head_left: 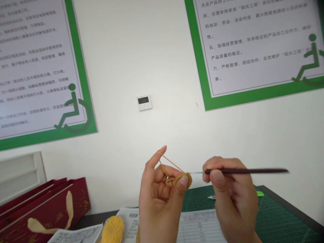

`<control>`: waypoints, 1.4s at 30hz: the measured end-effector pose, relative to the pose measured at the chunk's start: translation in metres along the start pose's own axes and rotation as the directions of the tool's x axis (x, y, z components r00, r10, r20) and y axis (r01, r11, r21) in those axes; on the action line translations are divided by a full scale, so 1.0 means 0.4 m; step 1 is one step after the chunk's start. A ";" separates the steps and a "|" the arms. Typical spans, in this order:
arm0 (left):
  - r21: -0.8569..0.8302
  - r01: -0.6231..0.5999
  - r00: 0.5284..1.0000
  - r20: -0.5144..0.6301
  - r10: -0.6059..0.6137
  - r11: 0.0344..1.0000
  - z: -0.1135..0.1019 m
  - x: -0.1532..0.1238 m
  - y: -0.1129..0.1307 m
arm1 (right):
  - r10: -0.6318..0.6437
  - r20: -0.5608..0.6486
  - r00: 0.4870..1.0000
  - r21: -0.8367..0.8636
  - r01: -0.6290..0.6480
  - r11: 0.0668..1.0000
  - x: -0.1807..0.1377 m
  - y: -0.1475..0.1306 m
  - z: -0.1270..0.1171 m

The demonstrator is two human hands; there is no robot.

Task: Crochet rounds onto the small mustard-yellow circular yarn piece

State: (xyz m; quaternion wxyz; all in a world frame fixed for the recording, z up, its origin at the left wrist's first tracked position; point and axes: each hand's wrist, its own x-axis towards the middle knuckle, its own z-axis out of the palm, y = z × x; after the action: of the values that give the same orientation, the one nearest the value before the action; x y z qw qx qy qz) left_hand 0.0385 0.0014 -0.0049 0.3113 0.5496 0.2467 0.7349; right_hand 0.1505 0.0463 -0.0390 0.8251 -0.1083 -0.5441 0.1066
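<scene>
My left hand (162,192) pinches a small mustard-yellow crochet piece (187,179) between thumb and fingers. Its index finger is raised, with a strand of the same yarn (172,162) looped over it and running down to the piece. In my right hand (231,189) is a crochet hook (248,171) with a dark red-brown handle, held level between thumb and fingers. The hook's thin metal shaft reaches left to the crochet piece; its tip is hidden there. A yellow ball of yarn (113,229) lies below and left of my left hand.
A green cutting mat (280,209) covers the table's right side, with a pen-like tool (211,197) on it. Printed sheets (199,224) lie beneath my hands. Dark red gift bags (76,195) stand at left. The wall behind carries a thermostat (144,102) and green-framed posters (206,98).
</scene>
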 end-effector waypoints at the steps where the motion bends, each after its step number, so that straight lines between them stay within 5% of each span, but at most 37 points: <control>1: -0.035 0.022 1.000 0.018 -0.022 0.999 -0.003 0.002 0.001 | 0.159 -0.010 0.987 0.076 -0.157 0.985 0.007 -0.002 0.002; 4: -0.134 0.102 0.993 0.070 -0.093 0.986 -0.009 0.009 0.001 | 0.528 0.157 0.835 0.340 -0.548 0.765 0.031 -0.004 0.011; 6: -0.171 0.131 0.989 0.089 -0.117 0.976 -0.011 0.011 -0.002 | 0.613 0.322 0.721 0.434 -0.688 0.582 0.039 -0.004 0.018; 8: -0.194 0.137 0.988 0.095 -0.120 0.971 -0.009 0.011 -0.005 | 0.610 0.433 0.663 0.476 -0.743 0.470 0.038 -0.003 0.025; 10: -0.196 0.130 0.990 0.084 -0.116 0.972 -0.005 0.009 -0.006 | 0.558 0.467 0.686 0.503 -0.725 0.470 0.030 0.001 0.030; 12: -0.187 0.115 0.993 0.061 -0.105 0.976 0.000 0.006 -0.005 | 0.464 0.411 0.785 0.508 -0.620 0.598 0.023 0.009 0.030; 14: -0.186 0.102 0.995 0.025 -0.099 0.977 0.005 0.005 -0.004 | 0.282 0.288 0.915 0.439 -0.388 0.810 0.020 0.020 0.024; 16: -0.198 0.104 0.994 -0.003 -0.106 0.975 0.006 0.004 -0.004 | -0.016 0.205 0.979 0.247 -0.036 0.968 0.020 0.031 0.012; 18: -0.233 0.162 0.987 0.018 -0.162 0.959 0.004 0.006 -0.005 | -0.313 0.221 0.923 0.019 0.317 0.948 0.020 0.040 -0.002; 21: -0.328 0.329 0.944 0.146 -0.297 0.886 -0.003 0.009 -0.004 | -0.485 0.189 0.854 -0.058 0.503 0.863 0.015 0.049 -0.009; 24: -0.390 0.433 0.900 0.229 -0.370 0.812 -0.012 0.011 0.001 | -0.373 0.110 0.921 0.154 0.355 0.922 0.002 0.047 0.007; 28: -0.371 0.408 0.910 0.236 -0.341 0.834 -0.026 0.015 0.006 | -0.080 0.026 0.996 0.383 0.064 0.922 -0.010 0.027 0.031; 32: -0.322 0.403 0.911 0.233 -0.341 0.857 -0.037 0.019 0.005 | 0.139 0.090 0.986 0.514 -0.165 0.842 0.003 0.007 0.033; 36: -0.280 0.318 0.942 0.203 -0.268 0.906 -0.024 0.013 0.000 | 0.342 0.280 0.897 0.570 -0.442 0.693 0.023 0.001 0.029; 38: -0.237 0.214 0.973 0.136 -0.186 0.948 -0.013 0.009 -0.003 | 0.363 0.286 0.887 0.536 -0.462 0.707 0.025 0.003 0.029; 42: -0.150 0.138 0.990 0.052 -0.132 0.979 -0.001 0.005 -0.007 | 0.238 0.182 0.954 0.411 -0.294 0.863 0.016 0.010 0.027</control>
State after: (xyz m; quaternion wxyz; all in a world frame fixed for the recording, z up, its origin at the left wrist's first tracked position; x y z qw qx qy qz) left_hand 0.0384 0.0048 -0.0057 0.4070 0.5213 0.2195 0.7172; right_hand 0.1426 0.0524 -0.0304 0.7698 0.0107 -0.5373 0.3443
